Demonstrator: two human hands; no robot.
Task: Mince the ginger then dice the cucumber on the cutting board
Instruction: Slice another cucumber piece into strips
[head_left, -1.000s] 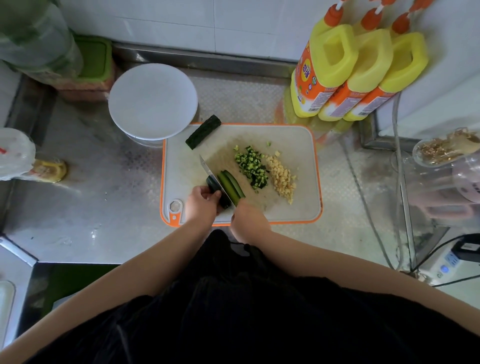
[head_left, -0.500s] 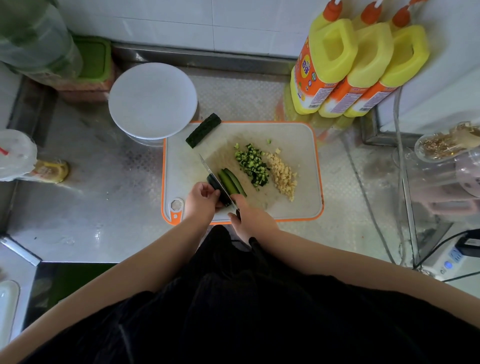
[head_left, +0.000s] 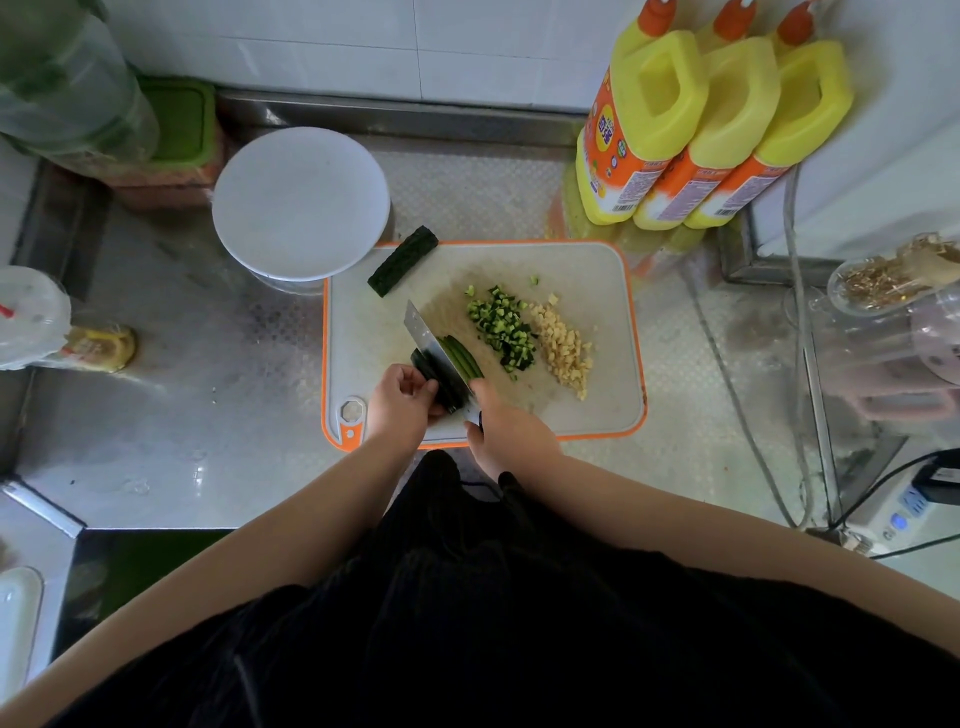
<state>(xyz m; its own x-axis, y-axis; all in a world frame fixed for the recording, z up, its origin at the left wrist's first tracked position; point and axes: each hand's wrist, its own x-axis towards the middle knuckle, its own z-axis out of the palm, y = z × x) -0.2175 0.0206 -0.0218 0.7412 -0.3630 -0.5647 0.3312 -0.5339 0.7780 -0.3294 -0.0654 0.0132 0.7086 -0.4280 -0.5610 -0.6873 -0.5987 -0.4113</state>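
A white cutting board (head_left: 582, 415) with an orange rim lies on the steel counter. On it sit a pile of diced cucumber (head_left: 503, 328) and, to its right, a pile of minced ginger (head_left: 563, 349). My left hand (head_left: 402, 402) grips a dark cucumber piece (head_left: 434, 376) at the board's near side. My right hand (head_left: 511, 434) holds the knife (head_left: 431, 340), its blade running lengthwise through that piece. Cut green strips (head_left: 464, 357) lie right of the blade. Another cucumber chunk (head_left: 402, 261) rests at the board's far left corner.
A round white lid or plate (head_left: 301, 205) stands just left of the board's far corner. Three yellow detergent bottles (head_left: 691, 130) lean at the back right. Clear containers (head_left: 904, 312) and cables sit on the right, a bagged item (head_left: 31, 317) on the left.
The knife blade has shifted slightly along the held cucumber piece while both hands stay at the board's near edge. The piles have not moved.
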